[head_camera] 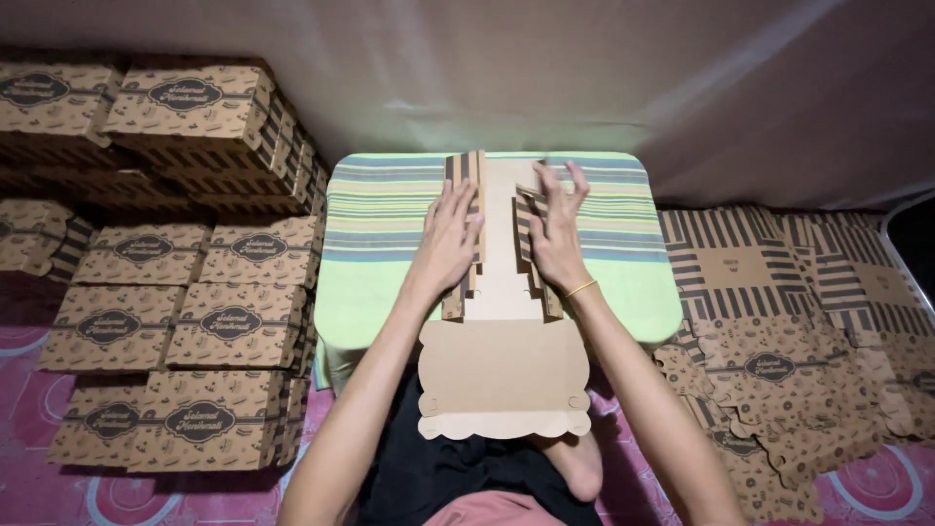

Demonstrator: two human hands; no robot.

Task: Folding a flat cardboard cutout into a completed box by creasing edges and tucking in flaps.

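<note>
Flat cardboard box blank (502,365) lies on striped surface (380,244), scalloped lid overhanging lap. Left hand (450,239) presses left side flap, fingers flat, spread; right hand (557,234) likewise on right flap. Risk: uneven pressure creases flaps crooked, blank slides.

Stacks of folded brown boxes (185,292) fill the left; flat unfolded box blanks (789,331) lie right, on pink flooring (39,390).

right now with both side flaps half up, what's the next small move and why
Probably press the two striped side flaps fully upright. The left hand and right hand each lie on one, the flaps only partly raised, while the cardboard blank lies flat on the striped cloth, its scalloped lid unfolded toward the lap.
</note>
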